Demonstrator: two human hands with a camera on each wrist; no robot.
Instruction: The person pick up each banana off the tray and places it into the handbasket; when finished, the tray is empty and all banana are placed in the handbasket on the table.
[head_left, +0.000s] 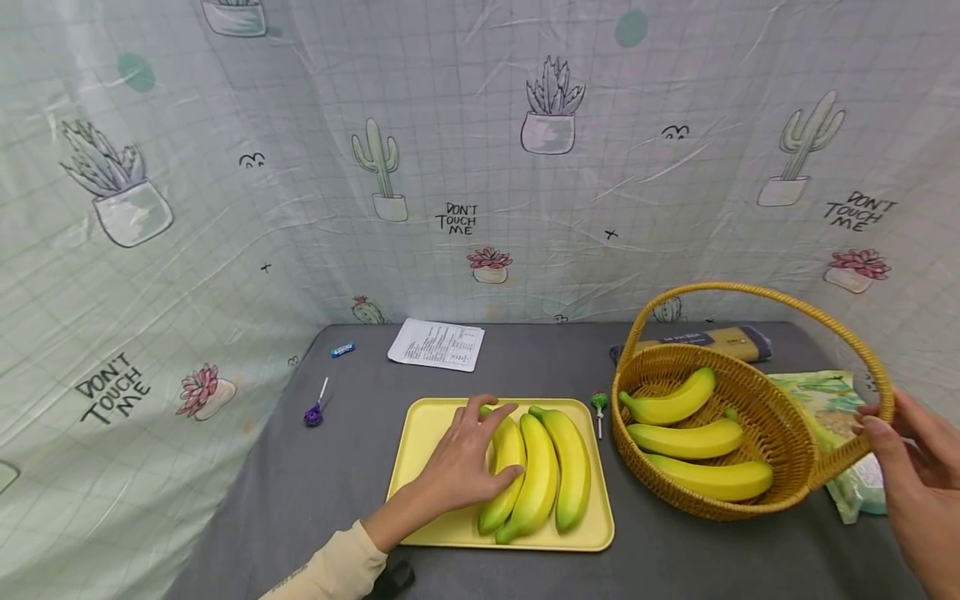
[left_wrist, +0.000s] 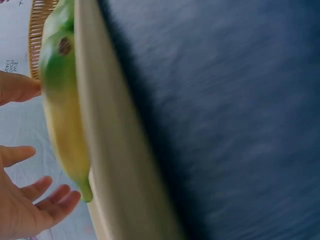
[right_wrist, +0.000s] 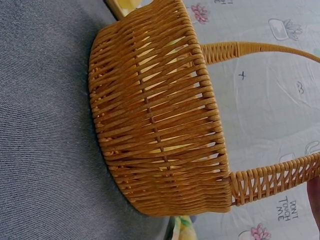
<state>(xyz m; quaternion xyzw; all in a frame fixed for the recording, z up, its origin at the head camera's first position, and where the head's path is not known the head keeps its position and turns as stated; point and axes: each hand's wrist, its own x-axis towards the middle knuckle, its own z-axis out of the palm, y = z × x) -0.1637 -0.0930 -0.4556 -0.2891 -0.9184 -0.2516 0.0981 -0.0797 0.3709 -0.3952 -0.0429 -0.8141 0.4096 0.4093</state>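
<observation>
Three yellow bananas with green ends lie side by side on a yellow tray [head_left: 435, 537]. My left hand [head_left: 471, 460] is spread over the leftmost banana [head_left: 510, 450], its thumb at that banana's side. In the left wrist view the thumb [left_wrist: 20, 88] meets the edge of a banana [left_wrist: 65, 125], and the other fingers stand apart. On the right is a brown woven basket [head_left: 795, 417] with three more bananas [head_left: 697, 439] inside. My right hand [head_left: 918, 475] grips the basket's arched handle [head_left: 847, 333] between thumb and fingers.
A green lollipop [head_left: 599, 402] lies between tray and basket. Farther left are a purple lollipop [head_left: 313, 414], a small blue wrapped item [head_left: 342, 350] and a printed paper [head_left: 437, 344]. Packages, one a green bag [head_left: 825, 383], lie behind and beside the basket. A patterned curtain [head_left: 487, 167] hangs behind.
</observation>
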